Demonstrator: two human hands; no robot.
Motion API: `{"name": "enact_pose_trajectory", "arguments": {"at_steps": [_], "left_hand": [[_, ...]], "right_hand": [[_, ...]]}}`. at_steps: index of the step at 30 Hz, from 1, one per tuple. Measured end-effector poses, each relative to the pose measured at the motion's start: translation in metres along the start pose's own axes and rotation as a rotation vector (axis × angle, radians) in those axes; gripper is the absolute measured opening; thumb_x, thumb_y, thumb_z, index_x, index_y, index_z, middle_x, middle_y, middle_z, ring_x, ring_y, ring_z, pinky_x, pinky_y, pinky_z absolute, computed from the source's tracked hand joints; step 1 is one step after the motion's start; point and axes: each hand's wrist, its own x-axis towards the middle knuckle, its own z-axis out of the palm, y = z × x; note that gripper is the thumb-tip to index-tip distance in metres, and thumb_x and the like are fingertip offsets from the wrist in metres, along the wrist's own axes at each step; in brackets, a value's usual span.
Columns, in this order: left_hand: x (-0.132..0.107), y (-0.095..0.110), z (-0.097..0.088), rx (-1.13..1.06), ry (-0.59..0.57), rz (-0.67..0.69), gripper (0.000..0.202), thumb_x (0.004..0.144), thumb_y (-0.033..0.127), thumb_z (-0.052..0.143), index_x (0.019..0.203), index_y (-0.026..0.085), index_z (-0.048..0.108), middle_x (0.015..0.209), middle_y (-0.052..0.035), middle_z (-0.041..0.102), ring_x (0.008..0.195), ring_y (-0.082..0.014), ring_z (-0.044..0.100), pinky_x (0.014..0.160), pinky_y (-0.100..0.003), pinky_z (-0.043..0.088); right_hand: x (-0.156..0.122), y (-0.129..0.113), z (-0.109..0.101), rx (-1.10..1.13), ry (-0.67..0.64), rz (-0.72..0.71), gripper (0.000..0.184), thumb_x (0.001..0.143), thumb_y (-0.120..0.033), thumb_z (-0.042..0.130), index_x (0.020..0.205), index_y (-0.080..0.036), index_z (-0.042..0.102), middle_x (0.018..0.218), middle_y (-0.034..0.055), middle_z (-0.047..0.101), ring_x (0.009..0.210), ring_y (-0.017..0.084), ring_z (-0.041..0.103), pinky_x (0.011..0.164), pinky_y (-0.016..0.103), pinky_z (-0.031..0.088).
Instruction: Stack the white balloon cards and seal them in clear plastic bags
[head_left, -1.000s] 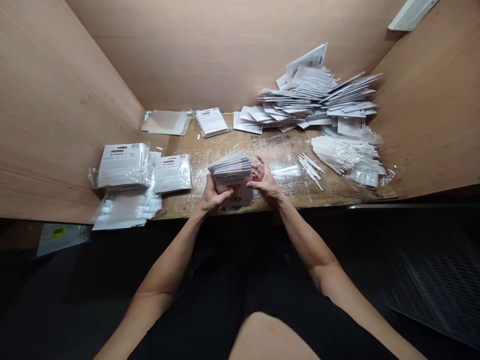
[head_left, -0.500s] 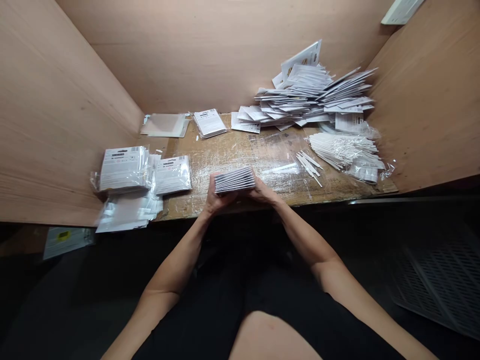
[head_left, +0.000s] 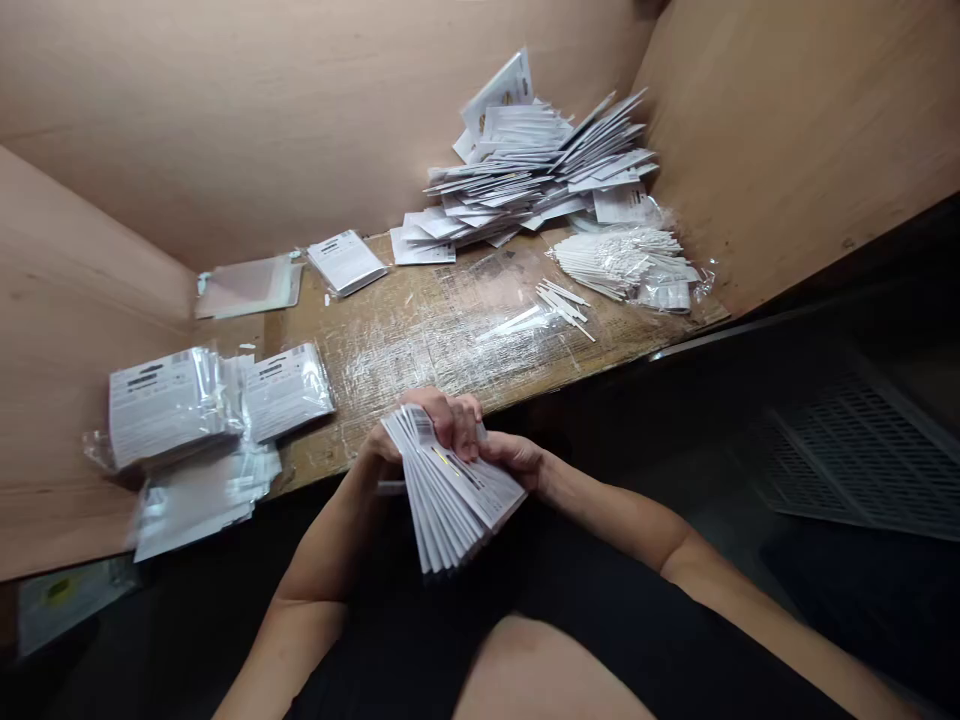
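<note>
Worn desk (head_left: 420, 345), near edge: left hand (head_left: 442, 420) and right hand (head_left: 510, 458) grip fanned white card packets (head_left: 450, 490) with closed fingers, long axis angled toward body

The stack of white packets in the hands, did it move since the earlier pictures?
Yes. The stack of white packets came toward the person: before it was above the table, now it fans out past the front edge of the wooden table.

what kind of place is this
Probably a small hand-packing booth: plywood walls, a worn wooden bench, a heap of white printed cards, a bundle of thin white sticks and clear plastic packets, while the left hand and right hand hold a fan of cards.
</note>
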Motion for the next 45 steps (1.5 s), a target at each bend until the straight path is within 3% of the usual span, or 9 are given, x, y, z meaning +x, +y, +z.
{"name": "enact_pose_trajectory", "arguments": {"at_steps": [2,7,11,17,22,28,32,36,45], "left_hand": [[0.014,0.003,-0.007,0.124,-0.048,-0.012,0.063,0.068,0.086,0.087,0.086,0.027,0.078,0.087,-0.0118,0.081,0.084,-0.0344,0.081,0.093,-0.060,0.066],[0.071,-0.025,-0.040,0.809,0.347,-0.126,0.060,0.102,0.062,0.066,0.150,0.024,0.068,0.153,-0.0193,0.071,0.141,-0.0377,0.069,0.120,-0.059,0.055],[0.099,-0.057,-0.051,1.361,-0.021,-0.328,0.081,0.106,0.057,0.058,0.174,0.016,0.042,0.185,-0.0186,0.029,0.174,-0.0391,0.021,0.141,-0.060,0.019],[0.016,-0.053,-0.015,1.490,-0.291,-0.324,0.086,0.105,0.063,0.062,0.174,0.016,0.042,0.183,-0.0188,0.034,0.173,-0.0395,0.026,0.142,-0.060,0.009],[-0.053,-0.047,0.023,1.194,-0.084,-0.310,0.064,0.098,0.044,0.080,0.156,0.022,0.064,0.171,-0.0173,0.055,0.166,-0.0397,0.042,0.142,-0.062,0.015],[-0.073,-0.060,0.081,0.054,0.946,-0.622,0.038,0.081,0.032,0.095,0.110,0.017,0.076,0.126,-0.0176,0.080,0.122,-0.0323,0.078,0.096,-0.039,0.068],[-0.043,-0.065,0.097,-0.620,0.893,-0.783,0.029,0.080,0.004,0.088,0.108,0.011,0.080,0.120,-0.0181,0.083,0.104,-0.0211,0.083,0.070,-0.016,0.063],[-0.014,-0.074,0.101,-0.655,1.039,-0.670,0.022,0.085,-0.010,0.072,0.094,0.009,0.079,0.087,-0.0085,0.082,0.074,-0.0099,0.079,0.067,-0.011,0.062],[0.000,-0.098,0.121,-0.552,1.196,-0.591,0.013,0.089,0.006,0.084,0.089,0.013,0.072,0.080,-0.0057,0.079,0.073,-0.0148,0.081,0.075,-0.024,0.066]], "right_hand": [[-0.015,-0.013,-0.003,0.056,0.096,-0.134,0.054,0.077,-0.049,0.097,0.117,-0.020,0.075,0.103,0.0052,0.082,0.093,0.025,0.078,0.089,0.037,0.065],[-0.054,-0.059,-0.042,-0.008,0.612,-0.643,0.056,0.068,-0.039,0.104,0.112,-0.022,0.076,0.099,0.0023,0.085,0.091,0.025,0.082,0.093,0.040,0.068],[-0.082,-0.052,-0.083,0.127,0.790,-0.723,0.052,0.073,-0.043,0.101,0.114,-0.024,0.076,0.106,0.0013,0.086,0.102,0.026,0.084,0.103,0.046,0.069],[-0.110,0.007,-0.110,0.383,0.737,-0.573,0.046,0.081,-0.042,0.098,0.119,-0.026,0.077,0.119,0.0015,0.087,0.114,0.025,0.083,0.111,0.050,0.067],[-0.083,0.029,-0.108,0.409,0.714,-0.453,0.057,0.081,-0.049,0.097,0.126,-0.023,0.075,0.123,0.0045,0.086,0.122,0.029,0.081,0.110,0.052,0.067],[-0.064,0.022,-0.103,0.366,0.727,-0.441,0.048,0.090,-0.041,0.091,0.130,-0.024,0.072,0.125,0.0035,0.086,0.127,0.027,0.079,0.112,0.050,0.067],[-0.073,0.017,-0.100,0.308,0.708,-0.439,0.040,0.095,-0.042,0.086,0.127,-0.024,0.072,0.129,0.0042,0.085,0.126,0.026,0.079,0.111,0.049,0.067],[-0.088,0.010,-0.097,0.262,0.696,-0.455,0.041,0.093,-0.043,0.087,0.126,-0.024,0.073,0.126,0.0044,0.085,0.128,0.028,0.078,0.112,0.051,0.067],[-0.158,0.022,-0.104,0.133,0.621,-0.228,0.030,0.081,-0.039,0.091,0.101,-0.023,0.076,0.094,0.0025,0.086,0.095,0.029,0.086,0.099,0.051,0.071]]}}
